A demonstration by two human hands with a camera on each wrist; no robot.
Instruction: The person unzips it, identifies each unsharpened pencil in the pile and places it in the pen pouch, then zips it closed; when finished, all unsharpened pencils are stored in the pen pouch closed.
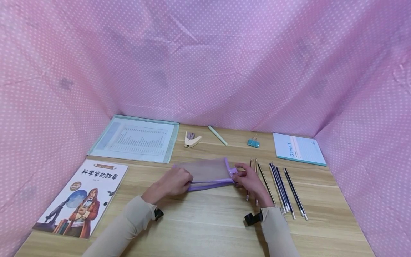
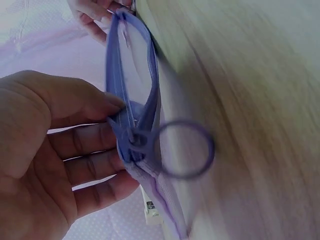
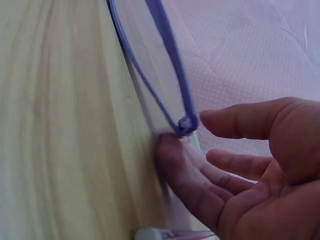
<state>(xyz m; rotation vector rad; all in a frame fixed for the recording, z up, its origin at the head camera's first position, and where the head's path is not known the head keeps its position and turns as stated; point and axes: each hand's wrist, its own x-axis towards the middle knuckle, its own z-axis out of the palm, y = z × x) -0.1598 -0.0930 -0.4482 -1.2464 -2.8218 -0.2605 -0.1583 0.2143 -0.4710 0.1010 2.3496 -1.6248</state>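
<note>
A translucent mesh zipper pouch [image 1: 205, 170] with purple edging lies in the middle of the table, its zipper undone along the near side. My left hand [image 1: 174, 181] pinches its left end between thumb and fingers. By that hand, in the left wrist view, hangs the zipper's round pull ring [image 2: 185, 150]. At the pouch's right end is my right hand [image 1: 250, 181]. In the right wrist view its index finger [image 3: 172, 150] touches the pouch corner [image 3: 186, 125] from below, while the thumb stands slightly apart from it.
Several pencils [image 1: 278, 187] lie right of the pouch, some partly under the right hand. Behind are a stapler [image 1: 192, 141], a green pen [image 1: 217, 135] and a blue binder clip [image 1: 253, 143]. A notebook [image 1: 300, 149], document folder [image 1: 136, 139] and book [image 1: 81, 200] lie at the sides.
</note>
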